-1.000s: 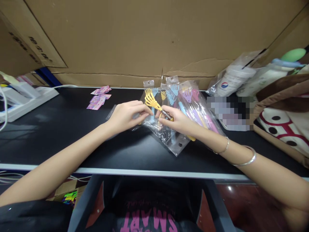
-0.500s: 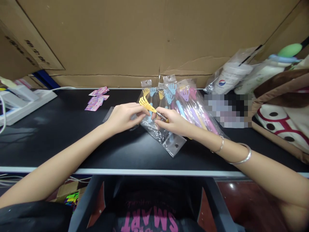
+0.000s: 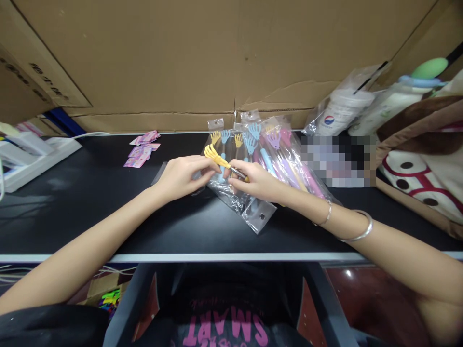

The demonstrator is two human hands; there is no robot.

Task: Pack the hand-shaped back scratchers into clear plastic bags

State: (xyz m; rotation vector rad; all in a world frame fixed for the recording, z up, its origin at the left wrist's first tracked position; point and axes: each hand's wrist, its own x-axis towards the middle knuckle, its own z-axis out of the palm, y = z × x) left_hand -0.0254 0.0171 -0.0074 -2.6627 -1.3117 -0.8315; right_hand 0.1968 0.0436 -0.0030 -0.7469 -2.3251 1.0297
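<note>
A backscratcher point(image 3: 216, 155) with a yellow hand-shaped head and a dark telescopic rod is gripped by my right hand point(image 3: 255, 179), its head pointing up and left. My left hand point(image 3: 186, 176) is beside the yellow head, thumb and fingertips brought together; what lies between them, if anything, is hidden. Under and behind both hands are several backscratchers in clear plastic sleeves point(image 3: 259, 222), with blue, yellow, purple and pink heads. Another bit of clear plastic point(image 3: 159, 172) shows behind my left wrist.
Small pink packets point(image 3: 139, 156) lie at the back left of the black table point(image 3: 144, 233), near a white power strip point(image 3: 39, 161). A bagged cup point(image 3: 334, 113), a bottle point(image 3: 405, 99) and a fabric bag point(image 3: 427, 188) stand right. A cardboard wall point(image 3: 162, 58) closes the back.
The view has shifted slightly, so everything sits a little further left. My right hand still grips the backscratcher and the left stays beside its head; their poses look nearly the same.
</note>
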